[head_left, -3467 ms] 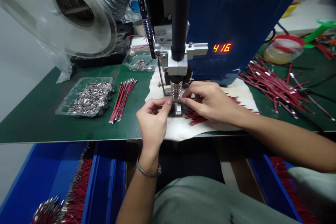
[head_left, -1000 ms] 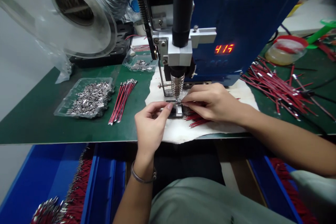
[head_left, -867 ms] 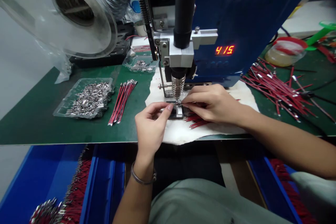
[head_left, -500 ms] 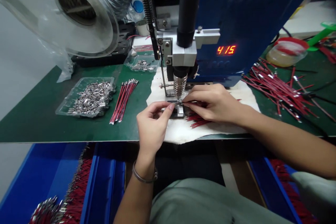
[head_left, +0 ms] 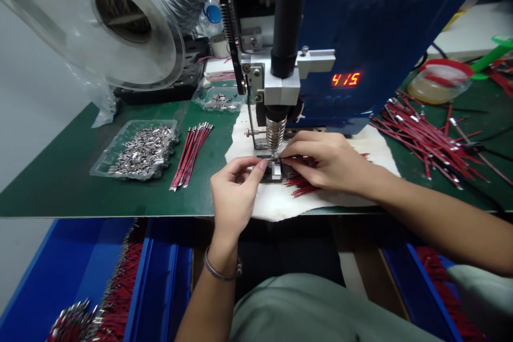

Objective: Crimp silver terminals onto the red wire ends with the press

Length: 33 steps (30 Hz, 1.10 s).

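My left hand (head_left: 234,189) is closed in a pinch, thumb against forefinger, just left of the small metal fixture (head_left: 276,171). What its fingertips hold is too small to make out. From the right, my right hand (head_left: 326,163) pinches a thin wire whose end lies at the fixture, right under the sprung metal tip (head_left: 275,133) of the blue machine (head_left: 336,21). Beneath the right hand, a bunch of red wires (head_left: 302,184) rests on the white sheet (head_left: 264,206), partly covered by the palm.
To the left lie a neat bundle of red and black wires (head_left: 191,155) and a clear tray (head_left: 98,168) of metal connectors. Loose red wires (head_left: 428,139) spread at the right, near a red-rimmed tub (head_left: 438,85). Blue bins (head_left: 158,278) stand below the table edge; a large clear reel (head_left: 76,32) hangs upper left.
The whole view has shifted slightly. Both hands keep their pinches at the fixture, with no clear movement relative to the machine.
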Each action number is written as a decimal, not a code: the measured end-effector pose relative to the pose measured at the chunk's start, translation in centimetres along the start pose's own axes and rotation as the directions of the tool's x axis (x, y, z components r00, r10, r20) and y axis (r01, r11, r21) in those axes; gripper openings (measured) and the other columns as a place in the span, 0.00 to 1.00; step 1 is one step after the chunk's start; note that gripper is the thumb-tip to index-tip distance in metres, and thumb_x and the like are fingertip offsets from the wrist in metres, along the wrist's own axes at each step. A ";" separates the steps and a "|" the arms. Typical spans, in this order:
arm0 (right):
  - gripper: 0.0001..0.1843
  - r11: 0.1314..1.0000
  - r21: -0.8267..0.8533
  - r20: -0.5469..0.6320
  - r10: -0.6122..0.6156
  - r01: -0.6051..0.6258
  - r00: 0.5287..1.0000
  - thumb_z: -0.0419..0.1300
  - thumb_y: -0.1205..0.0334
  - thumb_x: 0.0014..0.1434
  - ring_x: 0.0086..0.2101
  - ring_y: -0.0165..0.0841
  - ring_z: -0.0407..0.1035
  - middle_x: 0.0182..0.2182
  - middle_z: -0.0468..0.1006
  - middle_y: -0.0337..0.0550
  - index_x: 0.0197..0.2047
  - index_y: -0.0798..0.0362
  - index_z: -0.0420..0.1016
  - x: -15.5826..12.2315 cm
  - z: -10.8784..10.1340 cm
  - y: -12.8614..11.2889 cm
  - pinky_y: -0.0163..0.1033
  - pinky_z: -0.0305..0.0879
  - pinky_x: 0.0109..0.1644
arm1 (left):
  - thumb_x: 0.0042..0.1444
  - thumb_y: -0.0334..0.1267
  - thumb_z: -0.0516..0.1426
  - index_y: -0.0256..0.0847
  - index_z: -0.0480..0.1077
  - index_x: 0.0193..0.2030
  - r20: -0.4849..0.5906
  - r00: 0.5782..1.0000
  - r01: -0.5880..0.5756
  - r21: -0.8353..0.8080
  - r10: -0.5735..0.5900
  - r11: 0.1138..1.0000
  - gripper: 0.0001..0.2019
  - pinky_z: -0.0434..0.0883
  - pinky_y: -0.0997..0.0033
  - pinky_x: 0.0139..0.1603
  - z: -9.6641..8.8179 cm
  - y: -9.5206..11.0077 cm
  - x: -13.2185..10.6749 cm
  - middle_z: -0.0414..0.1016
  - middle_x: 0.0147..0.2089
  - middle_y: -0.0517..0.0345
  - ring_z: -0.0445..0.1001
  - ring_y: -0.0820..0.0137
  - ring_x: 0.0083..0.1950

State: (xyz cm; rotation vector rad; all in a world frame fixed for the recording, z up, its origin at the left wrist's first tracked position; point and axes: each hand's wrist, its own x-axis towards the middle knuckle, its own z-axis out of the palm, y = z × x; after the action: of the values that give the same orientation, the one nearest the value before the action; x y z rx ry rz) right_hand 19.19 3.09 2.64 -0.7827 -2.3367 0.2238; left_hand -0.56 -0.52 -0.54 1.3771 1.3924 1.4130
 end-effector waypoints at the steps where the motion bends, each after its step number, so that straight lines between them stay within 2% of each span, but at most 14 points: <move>1: 0.08 1.000 0.001 -0.003 0.002 -0.002 1.000 0.58 0.72 0.60 0.33 0.31 0.71 0.34 0.77 0.46 0.41 0.58 0.78 0.0 0.0 0.0 0.35 0.67 0.37 | 0.52 0.42 0.66 0.39 0.79 0.34 -0.003 1.000 0.002 -0.002 -0.002 1.000 0.08 0.66 0.73 0.30 0.0 0.0 0.0 0.78 0.30 0.56 0.71 0.72 0.30; 15: 0.09 0.999 0.014 0.024 0.048 -0.048 0.999 0.57 0.70 0.62 0.35 0.32 0.72 0.35 0.77 0.46 0.42 0.57 0.78 -0.1 0.1 0.0 0.37 0.67 0.39 | 0.52 0.43 0.66 0.39 0.79 0.34 0.001 1.000 0.002 -0.011 -0.002 1.000 0.09 0.67 0.74 0.31 0.2 0.1 0.0 0.78 0.30 0.57 0.72 0.72 0.30; 33: 0.08 0.999 0.018 0.039 0.039 -0.040 0.998 0.57 0.68 0.63 0.34 0.33 0.72 0.35 0.77 0.46 0.42 0.56 0.78 -0.1 0.1 0.1 0.37 0.67 0.38 | 0.52 0.42 0.66 0.39 0.79 0.34 -0.005 1.000 0.003 -0.015 -0.003 1.000 0.09 0.69 0.73 0.33 0.1 0.0 0.0 0.79 0.31 0.55 0.73 0.72 0.31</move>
State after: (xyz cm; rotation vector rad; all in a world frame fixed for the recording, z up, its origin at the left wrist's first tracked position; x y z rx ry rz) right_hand 19.22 3.14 2.50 -0.8231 -2.3536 0.2796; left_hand -0.49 -0.50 -0.57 1.3619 1.3834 1.4226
